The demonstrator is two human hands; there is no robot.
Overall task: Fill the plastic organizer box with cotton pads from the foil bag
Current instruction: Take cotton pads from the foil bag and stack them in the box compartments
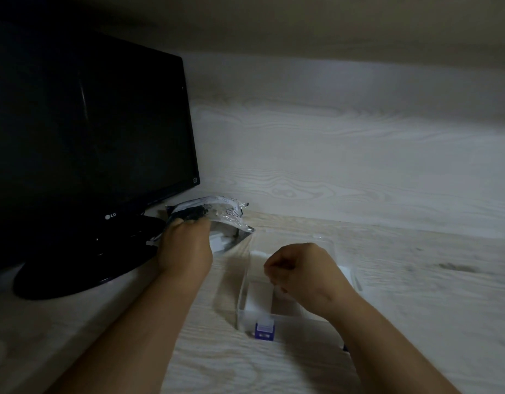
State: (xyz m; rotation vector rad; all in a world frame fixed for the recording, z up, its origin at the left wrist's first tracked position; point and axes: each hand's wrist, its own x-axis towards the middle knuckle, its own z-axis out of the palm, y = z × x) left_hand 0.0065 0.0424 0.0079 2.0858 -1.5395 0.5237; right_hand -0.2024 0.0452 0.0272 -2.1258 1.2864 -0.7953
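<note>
Left grip (184,248) held the foil bag (220,214), ten o'clock of the box (243,291). Right grip (299,271) curled over it, contents unclear; should lay pads (217,240) flat.

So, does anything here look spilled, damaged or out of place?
I see nothing spilled. Only the bag looks odd: it lies crumpled by the monitor base, gripped by the left hand. The box stands straight.

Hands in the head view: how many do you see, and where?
2. The left hand grips the foil bag by the monitor; the right hand is curled over the clear organizer box.
</note>
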